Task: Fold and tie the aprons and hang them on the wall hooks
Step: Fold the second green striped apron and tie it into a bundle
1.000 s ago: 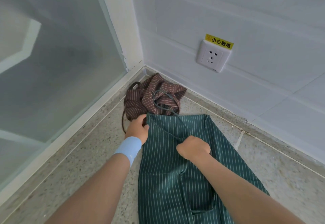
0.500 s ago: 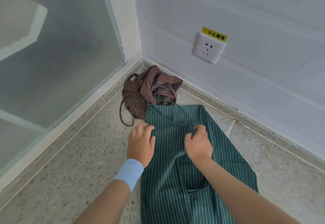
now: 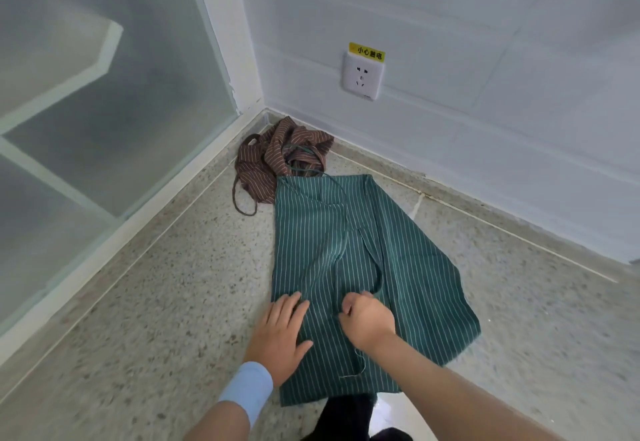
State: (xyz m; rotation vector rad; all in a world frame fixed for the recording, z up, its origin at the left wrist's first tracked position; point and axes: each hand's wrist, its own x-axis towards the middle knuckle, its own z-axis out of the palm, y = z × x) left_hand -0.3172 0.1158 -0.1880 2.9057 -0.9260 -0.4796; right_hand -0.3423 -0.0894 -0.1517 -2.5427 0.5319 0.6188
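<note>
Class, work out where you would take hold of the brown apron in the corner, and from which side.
Likely best: pinch the strap loop of the brown apron, lying clear on the floor, coming from the near side. The corner blocks the far sides, and the rest is crumpled.

1 grn apron [image 3: 398, 250], 1 brn apron [image 3: 273, 158], 1 wall skt [image 3: 363, 75]

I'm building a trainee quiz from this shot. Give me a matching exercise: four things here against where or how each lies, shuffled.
1 green apron
2 brown apron
3 left hand
4 wall socket

a bunched in the corner
b on the wall under a yellow label
c laid out on the floor
d flat on green cloth's edge

Pairs: 1-c, 2-a, 3-d, 4-b
</note>
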